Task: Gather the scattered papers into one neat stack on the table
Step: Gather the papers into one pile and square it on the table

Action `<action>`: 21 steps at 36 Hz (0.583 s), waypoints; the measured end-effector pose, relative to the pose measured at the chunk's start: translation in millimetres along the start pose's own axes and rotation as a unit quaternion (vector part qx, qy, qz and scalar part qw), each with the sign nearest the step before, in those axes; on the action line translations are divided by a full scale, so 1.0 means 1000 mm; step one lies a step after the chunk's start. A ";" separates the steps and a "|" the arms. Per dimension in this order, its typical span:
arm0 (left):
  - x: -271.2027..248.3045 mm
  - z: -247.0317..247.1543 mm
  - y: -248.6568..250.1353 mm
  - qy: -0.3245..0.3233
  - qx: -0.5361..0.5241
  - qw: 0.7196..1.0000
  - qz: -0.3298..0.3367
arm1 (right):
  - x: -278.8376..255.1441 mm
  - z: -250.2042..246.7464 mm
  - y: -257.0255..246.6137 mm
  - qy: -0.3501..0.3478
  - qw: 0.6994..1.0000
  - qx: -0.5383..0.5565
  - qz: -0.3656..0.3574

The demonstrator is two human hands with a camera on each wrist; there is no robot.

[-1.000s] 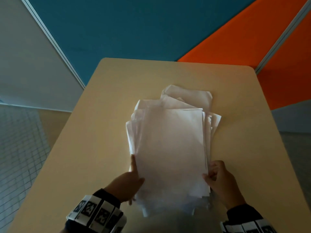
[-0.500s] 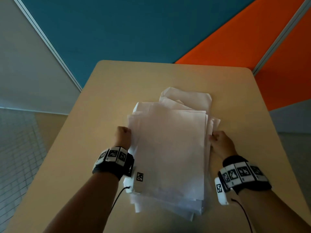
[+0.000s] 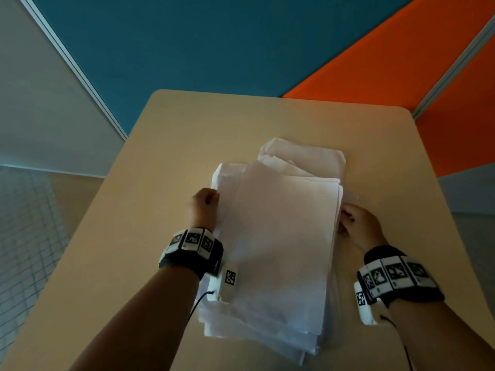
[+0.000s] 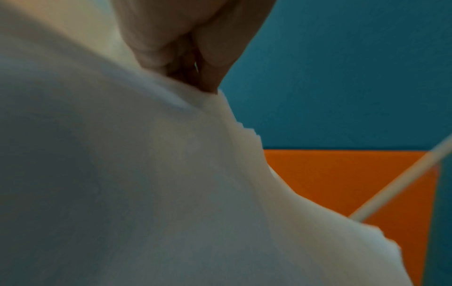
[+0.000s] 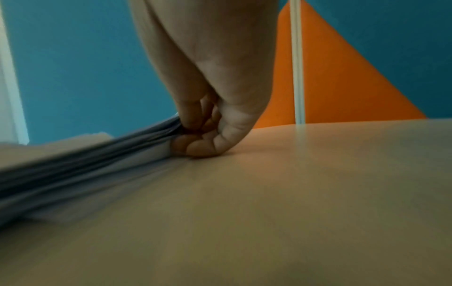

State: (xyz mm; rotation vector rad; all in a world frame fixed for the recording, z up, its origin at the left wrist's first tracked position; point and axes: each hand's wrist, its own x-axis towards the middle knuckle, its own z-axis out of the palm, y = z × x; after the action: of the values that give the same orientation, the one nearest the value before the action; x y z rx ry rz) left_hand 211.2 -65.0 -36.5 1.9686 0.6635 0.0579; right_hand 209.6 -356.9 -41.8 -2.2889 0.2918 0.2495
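Observation:
A thick pile of white papers [image 3: 278,236] lies in the middle of the beige table [image 3: 166,156]. Its far sheets [image 3: 302,156] stick out crooked and the near ends fan out unevenly. My left hand [image 3: 205,207] grips the pile's left long edge with curled fingers. In the left wrist view the left hand [image 4: 186,58] pinches the paper [image 4: 146,193] edge. My right hand [image 3: 353,223] holds the right long edge. The right wrist view shows the right hand [image 5: 200,139] curled round the layered sheets [image 5: 73,170], knuckles on the table [image 5: 293,193].
Blue [image 3: 214,49] and orange [image 3: 401,62] partition panels stand just behind the table's far edge. A tiled floor [image 3: 24,236] lies off the left edge. Bare tabletop surrounds the pile on all sides.
Both hands have moved from the pile's near end forward to its long sides, where they now hold it. Over the last half second they barely shifted.

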 end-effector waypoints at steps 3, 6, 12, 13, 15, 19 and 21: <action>0.013 -0.004 -0.009 0.006 -0.017 0.999 -0.041 | 0.003 -0.002 0.009 0.023 0.999 0.022 0.036; 0.011 -0.001 -0.007 0.003 0.031 0.999 -0.037 | 0.003 0.003 0.008 0.042 0.997 0.012 0.061; -0.009 0.018 0.013 -0.084 0.131 0.988 0.021 | 0.009 0.017 -0.013 0.004 0.996 -0.085 0.026; -0.005 0.017 0.014 -0.070 0.133 0.989 0.012 | 0.013 0.014 -0.013 0.018 0.996 -0.081 0.038; 0.002 0.011 0.016 -0.036 0.109 0.992 -0.049 | 0.020 0.005 -0.010 0.063 0.991 -0.065 0.099; 0.009 0.013 0.022 -0.063 0.135 0.984 -0.100 | 0.025 -0.001 -0.012 0.087 0.970 -0.024 0.225; 0.012 0.019 0.028 -0.101 0.143 0.980 -0.097 | 0.025 0.005 -0.019 0.083 0.974 0.016 0.208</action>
State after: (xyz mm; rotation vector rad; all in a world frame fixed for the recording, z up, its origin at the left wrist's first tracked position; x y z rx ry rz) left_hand 238.9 -84.2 -24.8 2.1370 0.7580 -0.3706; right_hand 238.6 -343.9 -39.1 -2.2013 0.8594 0.2630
